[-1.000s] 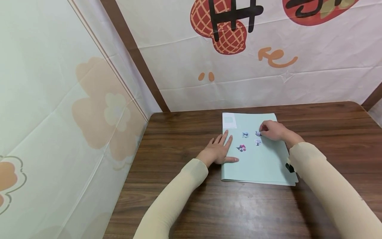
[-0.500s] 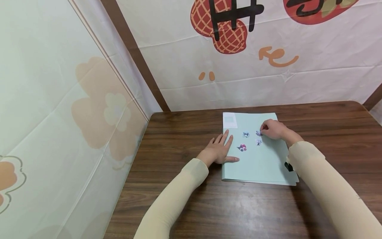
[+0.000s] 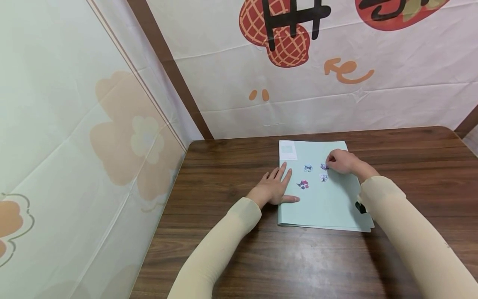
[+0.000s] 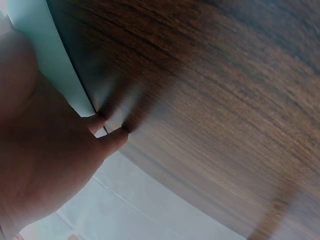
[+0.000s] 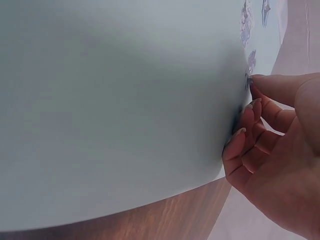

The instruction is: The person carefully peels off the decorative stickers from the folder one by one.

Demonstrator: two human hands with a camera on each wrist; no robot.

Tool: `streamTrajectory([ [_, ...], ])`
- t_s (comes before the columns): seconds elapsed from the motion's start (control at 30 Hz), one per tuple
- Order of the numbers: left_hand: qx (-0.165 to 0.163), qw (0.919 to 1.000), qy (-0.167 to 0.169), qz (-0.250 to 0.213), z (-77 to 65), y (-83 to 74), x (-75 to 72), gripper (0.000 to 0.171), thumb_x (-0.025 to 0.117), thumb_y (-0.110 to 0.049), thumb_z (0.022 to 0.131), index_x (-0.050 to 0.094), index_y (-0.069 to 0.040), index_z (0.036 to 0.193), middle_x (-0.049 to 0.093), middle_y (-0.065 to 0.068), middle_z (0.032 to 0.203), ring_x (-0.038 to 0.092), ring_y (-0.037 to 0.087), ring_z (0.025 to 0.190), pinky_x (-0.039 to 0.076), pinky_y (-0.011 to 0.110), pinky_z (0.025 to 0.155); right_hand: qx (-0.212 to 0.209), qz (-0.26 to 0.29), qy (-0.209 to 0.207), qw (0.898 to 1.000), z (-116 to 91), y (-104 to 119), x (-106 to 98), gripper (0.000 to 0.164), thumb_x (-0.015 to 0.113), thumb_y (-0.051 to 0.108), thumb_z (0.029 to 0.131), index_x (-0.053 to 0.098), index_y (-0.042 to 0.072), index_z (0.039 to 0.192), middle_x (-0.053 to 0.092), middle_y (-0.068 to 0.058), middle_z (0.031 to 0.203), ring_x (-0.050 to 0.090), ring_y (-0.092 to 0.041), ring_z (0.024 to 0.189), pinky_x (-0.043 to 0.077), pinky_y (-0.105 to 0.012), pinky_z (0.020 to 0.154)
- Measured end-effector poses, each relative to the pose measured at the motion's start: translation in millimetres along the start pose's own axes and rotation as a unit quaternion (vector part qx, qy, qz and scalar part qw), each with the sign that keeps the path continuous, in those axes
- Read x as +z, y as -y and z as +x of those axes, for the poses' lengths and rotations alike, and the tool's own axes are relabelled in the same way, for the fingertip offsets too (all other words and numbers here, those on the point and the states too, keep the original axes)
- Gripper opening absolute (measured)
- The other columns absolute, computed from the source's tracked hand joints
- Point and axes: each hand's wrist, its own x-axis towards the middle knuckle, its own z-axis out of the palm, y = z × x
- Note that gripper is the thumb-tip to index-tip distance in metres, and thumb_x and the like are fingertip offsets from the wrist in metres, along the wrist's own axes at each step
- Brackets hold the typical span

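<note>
A pale mint folder (image 3: 321, 207) lies on the table, with several small cartoon stickers on its cover. My left hand (image 3: 272, 187) rests with spread fingers across the folder's left edge; in the left wrist view two fingertips of that hand (image 4: 55, 145) touch the wood beside it. Near the cover's upper right, my right hand (image 3: 341, 161) pinches the edge of a purple sticker (image 3: 323, 166) between thumb and index finger. That sticker's face (image 5: 251, 61) shows just past the thumb tip, and the other fingers curl down to the cover. Whether its whole underside touches the folder I cannot tell.
Other stickers on the cover are a blue one (image 3: 308, 168), a pale violet one (image 3: 323, 177) and a pink-and-black one (image 3: 303, 184). A white label (image 3: 288, 150) marks the top left corner. The brown wooden table (image 3: 224, 178) meets a printed cloth wall (image 3: 224, 120) behind.
Both hands keep almost the same places. The right hand stays at the purple sticker, and the view has shifted very slightly.
</note>
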Motion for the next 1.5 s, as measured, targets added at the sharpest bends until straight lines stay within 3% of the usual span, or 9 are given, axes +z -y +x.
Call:
streamTrajectory([
  [0.63, -0.001, 1.0, 0.001, -0.002, 7.2, 0.5, 3.8, 0.104, 0.034, -0.082, 0.093, -0.018, -0.026, 0.162, -0.036, -0.001, 0.165, -0.006, 0.025, 0.159, 0.006, 0.05, 0.126, -0.007, 0.006, 0.003, 1.0, -5.7, 0.3, 1.0, 0.023, 0.05, 0.01, 0.103, 0.06, -0.009, 0.111, 0.062, -0.021, 0.103, 0.054, -0.033, 0.094, 0.045, -0.049, 0.084],
  [1.27, 0.004, 1.0, -0.005, 0.004, -6.7, -2.6, -4.5, 0.101, 0.034, -0.08, 0.095, -0.014, -0.023, 0.164, -0.031, 0.002, 0.167, -0.003, 0.025, 0.159, 0.008, 0.049, 0.127, -0.006, 0.036, 0.008, 0.999, -9.4, -1.8, 0.1, 0.023, 0.049, 0.01, 0.104, 0.059, -0.009, 0.111, 0.061, -0.02, 0.103, 0.054, -0.032, 0.093, 0.044, -0.044, 0.081],
  [1.5, 0.017, 0.9995, -0.026, -0.003, -14.8, -3.0, -7.1, 0.1, 0.036, -0.078, 0.096, -0.007, -0.02, 0.166, -0.023, 0.006, 0.17, 0.003, 0.028, 0.159, 0.012, 0.05, 0.126, -0.005, 0.05, 0.014, 0.999, -11.7, 0.4, -1.6, 0.023, 0.048, 0.009, 0.105, 0.058, -0.01, 0.112, 0.059, -0.019, 0.101, 0.053, -0.03, 0.092, 0.043, -0.042, 0.08],
])
